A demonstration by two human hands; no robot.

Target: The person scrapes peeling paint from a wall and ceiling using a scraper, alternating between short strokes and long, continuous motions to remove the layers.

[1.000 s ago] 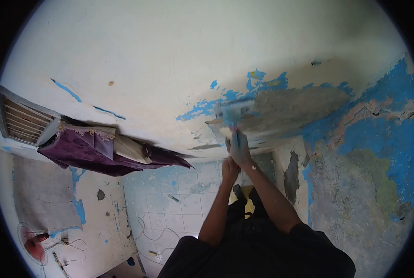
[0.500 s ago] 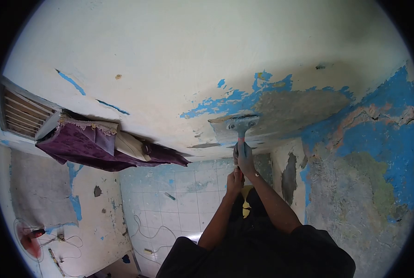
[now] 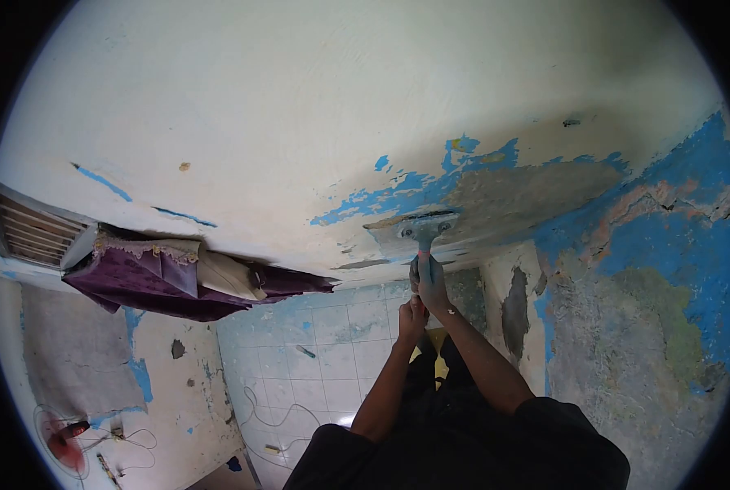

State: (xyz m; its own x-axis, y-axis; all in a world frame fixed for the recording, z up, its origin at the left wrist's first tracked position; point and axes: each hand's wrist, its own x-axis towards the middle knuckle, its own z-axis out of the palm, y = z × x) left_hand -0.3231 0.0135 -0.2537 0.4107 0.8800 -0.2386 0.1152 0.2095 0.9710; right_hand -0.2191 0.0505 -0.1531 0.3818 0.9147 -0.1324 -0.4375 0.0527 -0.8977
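A wide paint scraper [image 3: 425, 233] with a grey blade and a partly red handle is held up against the peeling wall [image 3: 259, 98]. My right hand [image 3: 431, 282] wraps around its handle just below the blade. Lower on the same handle, my left hand [image 3: 412, 320] is closed as well. The blade's edge lies at the bottom of a bare grey patch [image 3: 512, 196], under flaking blue paint [image 3: 406, 192]. The fingers of both hands partly hide the handle.
A purple curtain [image 3: 153, 282] hangs at the left beside a slatted vent [image 3: 38, 229]. On the right is a blue, crumbling wall [image 3: 651, 245]. Below lies a tiled floor [image 3: 332, 351] with a loose cable [image 3: 259, 416]. A red fan [image 3: 63, 441] stands lower left.
My view has shifted slightly, so the curtain and vent sit lower and farther left. The scraper appears a little lower in view, still at the wall in both hands.
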